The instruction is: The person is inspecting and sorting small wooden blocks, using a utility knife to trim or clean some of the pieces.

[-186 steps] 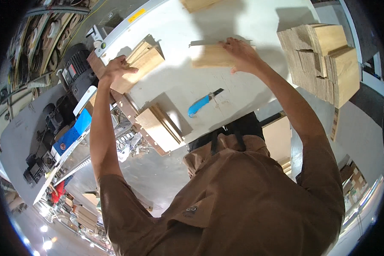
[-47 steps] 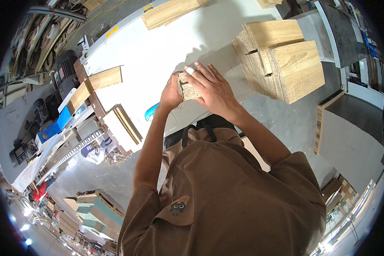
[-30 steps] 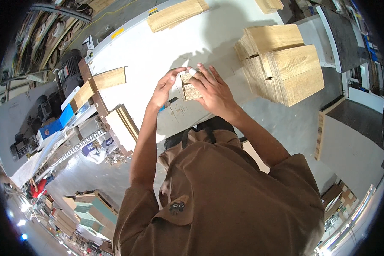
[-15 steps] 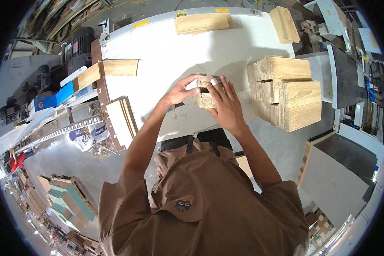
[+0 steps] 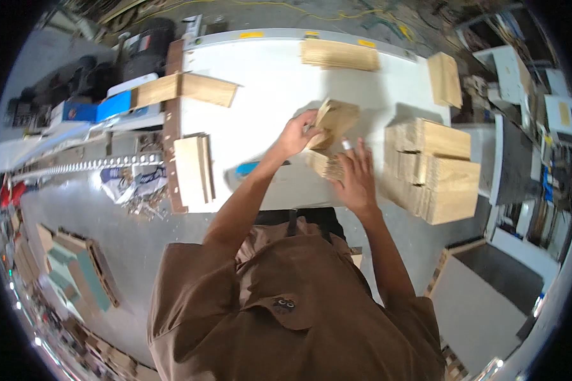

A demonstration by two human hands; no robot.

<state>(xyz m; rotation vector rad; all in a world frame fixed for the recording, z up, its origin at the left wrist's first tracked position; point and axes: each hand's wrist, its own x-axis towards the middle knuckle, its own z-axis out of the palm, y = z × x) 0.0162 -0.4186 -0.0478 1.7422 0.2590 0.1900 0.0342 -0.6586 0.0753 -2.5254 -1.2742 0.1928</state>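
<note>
My left hand point(image 5: 299, 134) is closed round the left edge of a tilted stack of thin wood-grain boards point(image 5: 340, 116), raised over the white table. A second short stack of boards point(image 5: 324, 164) sits just below it, its rough cut edges toward me. My right hand point(image 5: 357, 174) lies against the right side of this lower stack, fingers stretched and apart, with a white wrap on one finger. Under my left forearm a blue object point(image 5: 246, 169) lies partly hidden on the table; its kind is unclear.
Tall stacks of wood-grain boards point(image 5: 451, 187) stand at the table's right. More boards point(image 5: 340, 57) lie at the far edge beside a long spirit level point(image 5: 273, 36), and another stack point(image 5: 445, 79) at the far right corner. Narrow boards point(image 5: 190, 170) lie at the left edge.
The view has shifted, so the table sits differently in the picture. My left hand has tilted the upper stack away from the lower one; my right hand's fingers have come off the upper stack.
</note>
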